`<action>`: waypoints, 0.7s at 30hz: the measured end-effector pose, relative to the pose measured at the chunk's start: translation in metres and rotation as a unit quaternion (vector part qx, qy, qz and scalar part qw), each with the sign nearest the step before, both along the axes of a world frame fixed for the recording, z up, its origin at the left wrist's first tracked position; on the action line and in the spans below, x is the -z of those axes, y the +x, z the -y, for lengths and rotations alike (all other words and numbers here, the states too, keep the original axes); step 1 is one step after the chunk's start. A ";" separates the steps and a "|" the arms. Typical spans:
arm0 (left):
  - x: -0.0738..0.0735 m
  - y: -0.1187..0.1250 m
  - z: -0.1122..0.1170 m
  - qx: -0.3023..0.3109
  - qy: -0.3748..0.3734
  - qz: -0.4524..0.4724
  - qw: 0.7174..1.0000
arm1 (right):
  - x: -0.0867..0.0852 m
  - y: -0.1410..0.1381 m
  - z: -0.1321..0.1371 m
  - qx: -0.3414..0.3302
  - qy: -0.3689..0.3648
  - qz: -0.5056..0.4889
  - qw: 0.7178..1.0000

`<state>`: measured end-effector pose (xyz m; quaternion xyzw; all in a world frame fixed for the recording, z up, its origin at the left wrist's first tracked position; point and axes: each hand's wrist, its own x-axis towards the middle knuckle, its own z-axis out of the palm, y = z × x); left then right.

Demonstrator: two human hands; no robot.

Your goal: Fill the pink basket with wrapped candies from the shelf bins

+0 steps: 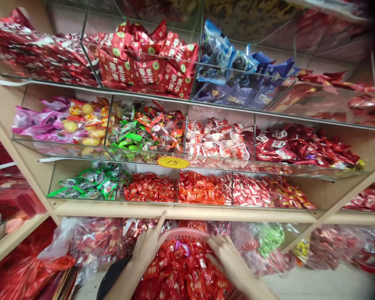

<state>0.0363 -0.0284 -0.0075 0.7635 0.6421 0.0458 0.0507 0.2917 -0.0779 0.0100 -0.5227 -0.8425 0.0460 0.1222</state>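
A pink plastic basket (187, 231) full of red-wrapped candies (183, 271) is at the bottom middle, below the lowest shelf. One purple wrapper (182, 248) shows among the red ones. My left hand (146, 245) holds the basket's left rim, its thumb at the edge and its index finger stretched up toward the shelf board. On the right rim lies my right hand (225, 253), fingers bent over the edge and thumb inside above the candies. The basket's underside is out of view.
Shelves with clear dividers hold wrapped sweets: red packets (146, 68), blue packets (215, 52), green-wrapped candies (96, 183). A yellow price tag (173, 162) reads 15. The wooden shelf edge (187, 211) runs just above the basket. Bagged candies (96, 239) lie underneath; a red bag (28, 266) stands left.
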 end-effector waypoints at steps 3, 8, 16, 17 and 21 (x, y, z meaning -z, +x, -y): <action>0.001 0.000 0.000 -0.006 0.005 0.000 1.000 | 0.003 -0.001 -0.002 -0.001 0.010 0.003 1.000; 0.003 -0.001 -0.001 -0.004 0.003 0.000 1.000 | -0.025 -0.003 -0.015 -0.012 0.051 -0.001 0.999; 0.006 -0.002 -0.002 -0.002 0.008 0.000 1.000 | -0.090 0.006 -0.113 0.014 0.154 -0.005 0.988; 0.006 -0.002 -0.002 -0.003 0.011 -0.002 1.000 | -0.091 0.006 -0.128 0.028 0.152 -0.008 0.988; 0.008 -0.002 -0.002 0.002 0.018 0.003 1.000 | -0.085 0.000 -0.169 0.085 0.091 -0.004 0.992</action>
